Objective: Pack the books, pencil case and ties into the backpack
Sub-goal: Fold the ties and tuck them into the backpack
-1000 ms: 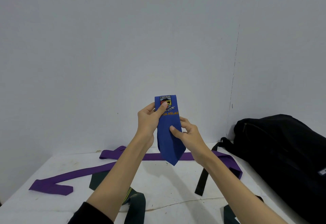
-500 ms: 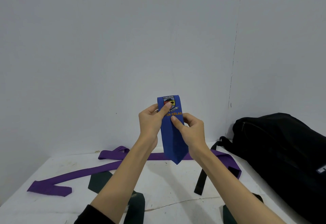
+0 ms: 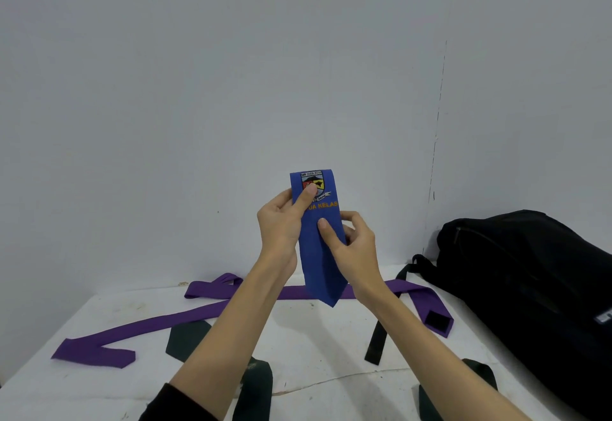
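Note:
I hold a folded blue tie upright above the table, its crest and yellow lettering at the top and its point hanging down. My left hand pinches its upper left edge, thumb on the crest. My right hand pinches the right edge lower down, thumb on the front. A long purple tie lies spread across the white table. A dark green tie lies beneath my left forearm. The black backpack rests on its side at the right, against the wall. No books or pencil case are in view.
A black strap from the backpack trails across the table. Another dark green piece lies near the front right. A grey wall stands close behind the table, with a corner seam at the right.
My right hand slid up the blue tie from near its lower half to just under the lettering. The tie stays upright in both hands; the left hand's grip is unchanged.

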